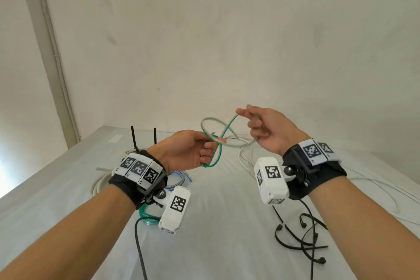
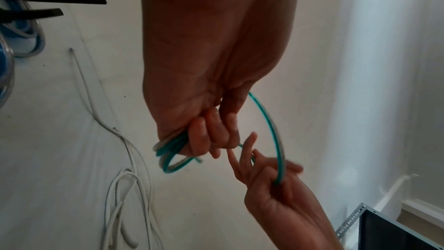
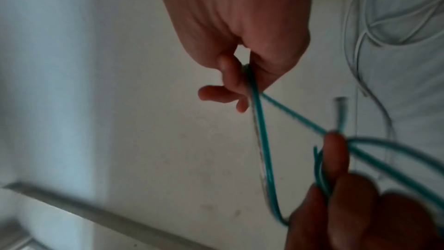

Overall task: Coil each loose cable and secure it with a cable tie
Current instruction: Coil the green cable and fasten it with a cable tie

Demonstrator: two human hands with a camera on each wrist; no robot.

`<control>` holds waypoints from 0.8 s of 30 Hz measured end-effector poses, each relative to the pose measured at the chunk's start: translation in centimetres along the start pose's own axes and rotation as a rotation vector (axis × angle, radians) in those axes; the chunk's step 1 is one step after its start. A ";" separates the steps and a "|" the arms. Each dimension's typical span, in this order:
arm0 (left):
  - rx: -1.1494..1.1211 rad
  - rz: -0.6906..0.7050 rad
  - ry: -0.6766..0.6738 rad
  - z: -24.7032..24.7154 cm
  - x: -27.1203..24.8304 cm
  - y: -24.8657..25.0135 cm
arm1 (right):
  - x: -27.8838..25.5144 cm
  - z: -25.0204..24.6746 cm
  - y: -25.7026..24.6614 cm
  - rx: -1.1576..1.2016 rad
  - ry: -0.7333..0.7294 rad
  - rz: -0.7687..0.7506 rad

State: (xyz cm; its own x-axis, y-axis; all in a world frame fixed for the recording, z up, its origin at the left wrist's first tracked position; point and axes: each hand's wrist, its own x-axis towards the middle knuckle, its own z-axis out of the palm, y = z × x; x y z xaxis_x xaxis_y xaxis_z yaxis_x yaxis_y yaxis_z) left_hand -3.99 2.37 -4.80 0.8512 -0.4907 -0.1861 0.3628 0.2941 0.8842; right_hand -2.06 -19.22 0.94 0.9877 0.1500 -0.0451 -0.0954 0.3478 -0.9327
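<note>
Left hand (image 1: 181,150) gripping green cable (image 1: 216,154) coils, right hand (image 1: 268,129) pinching one loop, two upright ties (image 1: 134,138) behind, no readable writing

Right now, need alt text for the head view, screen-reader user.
Two hands hold a green cable above a white table: the left hand grips the gathered loops while the right hand pinches a strand raised to form another loop. Loose black cable ties lie at near right, white cables behind.
</note>
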 end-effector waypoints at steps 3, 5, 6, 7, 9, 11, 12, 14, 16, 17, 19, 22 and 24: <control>0.035 0.044 0.057 -0.2 0.4 -0.1 | -1.0 -0.1 0.1 -0.397 -0.057 -0.056; 0.075 0.062 0.116 -0.2 0.7 0.0 | -1.8 0.5 0.4 -0.591 -0.128 -0.083; 0.094 0.068 0.144 -0.1 0.7 0.0 | -2.1 0.9 0.6 -0.665 -0.171 -0.084; 0.107 0.071 0.165 0.1 0.8 0.0 | -2.4 1.2 0.9 -0.715 -0.215 -0.080; 0.109 0.084 0.186 0.4 0.9 0.2 | -2.8 1.8 1.5 -0.772 -0.291 -0.067; 0.083 0.102 0.243 0.5 1.1 0.5 | -2.8 2.2 2.1 -0.845 -0.334 -0.059; 0.065 0.109 0.276 0.4 1.1 0.6 | -2.7 2.2 2.3 -0.891 -0.351 -0.048; 0.028 0.112 0.304 0.4 1.0 0.9 | -2.7 1.9 2.5 -0.979 -0.382 0.018; -0.005 0.115 0.293 0.3 0.7 1.0 | -2.9 1.4 2.1 -1.035 -0.409 0.133; -0.015 0.118 0.287 0.0 0.6 1.0 | -3.0 1.1 1.8 -1.039 -0.425 0.199; -0.013 0.131 0.287 -0.6 0.4 1.2 | -3.0 0.6 1.4 -1.033 -0.453 0.304; -0.050 0.152 0.275 -0.7 0.4 1.3 | -2.8 0.1 1.6 -1.149 -0.418 0.396; -0.088 0.172 0.250 -0.2 0.4 1.3 | -2.5 -0.2 2.1 -1.266 -0.351 0.377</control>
State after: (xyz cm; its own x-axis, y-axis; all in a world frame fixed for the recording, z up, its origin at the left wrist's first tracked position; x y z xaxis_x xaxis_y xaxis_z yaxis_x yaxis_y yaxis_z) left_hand -3.09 2.79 -3.79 0.9659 -0.2137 -0.1464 0.2277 0.4308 0.8733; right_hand -4.73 -19.02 -0.95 0.8259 0.3373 -0.4517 0.0163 -0.8152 -0.5789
